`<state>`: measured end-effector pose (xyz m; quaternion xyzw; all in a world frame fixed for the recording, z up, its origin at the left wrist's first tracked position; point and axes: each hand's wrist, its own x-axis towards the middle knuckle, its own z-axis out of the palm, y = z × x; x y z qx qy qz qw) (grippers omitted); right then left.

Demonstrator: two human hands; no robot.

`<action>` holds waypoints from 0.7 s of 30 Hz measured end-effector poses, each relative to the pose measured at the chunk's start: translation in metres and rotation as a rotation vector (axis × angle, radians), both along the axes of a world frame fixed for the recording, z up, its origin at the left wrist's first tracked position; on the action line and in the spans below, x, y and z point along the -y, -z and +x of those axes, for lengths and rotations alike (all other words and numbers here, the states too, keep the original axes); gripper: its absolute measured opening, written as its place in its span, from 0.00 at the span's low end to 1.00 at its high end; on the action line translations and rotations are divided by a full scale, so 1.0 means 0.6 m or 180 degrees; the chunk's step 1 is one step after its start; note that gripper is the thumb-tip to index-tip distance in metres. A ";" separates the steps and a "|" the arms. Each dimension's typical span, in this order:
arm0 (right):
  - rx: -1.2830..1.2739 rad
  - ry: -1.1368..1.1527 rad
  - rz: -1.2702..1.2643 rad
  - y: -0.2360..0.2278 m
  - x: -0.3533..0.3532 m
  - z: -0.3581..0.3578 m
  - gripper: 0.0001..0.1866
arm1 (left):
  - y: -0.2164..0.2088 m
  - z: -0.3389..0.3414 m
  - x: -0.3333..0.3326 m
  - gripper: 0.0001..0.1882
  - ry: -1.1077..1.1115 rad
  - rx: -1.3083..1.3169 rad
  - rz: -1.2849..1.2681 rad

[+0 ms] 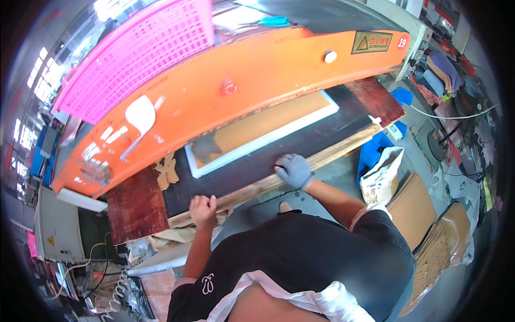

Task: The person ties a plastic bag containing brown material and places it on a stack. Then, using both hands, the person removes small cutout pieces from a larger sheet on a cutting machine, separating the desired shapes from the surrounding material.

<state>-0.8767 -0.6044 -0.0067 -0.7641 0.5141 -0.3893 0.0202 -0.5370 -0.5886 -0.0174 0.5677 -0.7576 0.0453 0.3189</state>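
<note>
Lengthwise, the white-edged tan sheet (268,124) follows the orange beam (279,70). Left hand (203,211) and right hand (295,170) half-curl; grip unclear.

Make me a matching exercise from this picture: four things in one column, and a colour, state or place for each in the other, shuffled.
Column one
1. Left hand
2. Right hand
3. Basket
4. Cut pieces

Column two
A. Brown, just left of the white frame
B. Gloved in grey
C. Bare, at the wooden edge nearest the person
D. Pink, with holes in its side

Right pairs: 1-C, 2-B, 3-D, 4-A
</note>
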 end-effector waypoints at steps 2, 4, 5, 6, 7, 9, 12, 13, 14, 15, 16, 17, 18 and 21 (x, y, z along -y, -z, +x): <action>0.0633 -0.0132 -0.0203 -0.008 0.014 -0.044 0.12 | 0.017 -0.003 0.002 0.15 -0.0235 -0.0089 -0.0023; 0.1282 0.0310 -0.0350 -0.041 0.038 -0.128 0.14 | 0.033 0.001 0.006 0.16 -0.0336 -0.0110 -0.0026; 0.1698 0.0636 -0.0255 -0.070 0.067 -0.183 0.15 | 0.038 0.007 0.020 0.16 -0.0306 -0.0145 -0.0136; 0.1654 0.1143 -0.0454 -0.103 0.085 -0.247 0.15 | 0.042 0.008 0.031 0.16 -0.0308 -0.0152 -0.0147; 0.2124 0.1060 -0.0726 -0.130 0.108 -0.297 0.16 | 0.046 0.009 0.044 0.16 -0.0345 -0.0139 -0.0140; 0.2968 0.0792 -0.0985 -0.181 0.183 -0.369 0.16 | 0.048 0.007 0.083 0.14 -0.0320 -0.0103 -0.0293; 0.3277 0.0612 -0.0486 -0.193 0.245 -0.402 0.14 | 0.039 0.008 0.136 0.13 -0.0532 0.0096 -0.0467; 0.3324 0.0618 -0.0580 -0.177 0.243 -0.393 0.13 | 0.037 0.011 0.141 0.11 -0.0685 0.0305 -0.0547; 0.3267 0.0493 -0.0583 -0.165 0.242 -0.383 0.14 | 0.035 0.012 0.145 0.11 -0.0664 0.0261 -0.0558; 0.2940 0.0415 -0.0859 -0.145 0.236 -0.363 0.14 | 0.031 0.016 0.143 0.10 -0.0652 0.0290 -0.0517; 0.2379 0.0851 -0.0494 -0.122 0.219 -0.344 0.13 | 0.028 0.017 0.143 0.10 -0.0552 0.0304 -0.0756; 0.1656 0.0715 0.0209 -0.097 0.203 -0.318 0.14 | 0.026 0.020 0.136 0.10 -0.0597 0.0309 -0.0518; -0.0845 0.0680 -0.0253 -0.071 0.192 -0.279 0.13 | 0.024 0.021 0.137 0.10 -0.0606 0.0261 -0.0496; -0.0464 -0.0567 0.0006 -0.020 0.146 -0.194 0.09 | 0.023 0.021 0.132 0.09 -0.0604 0.0181 -0.0495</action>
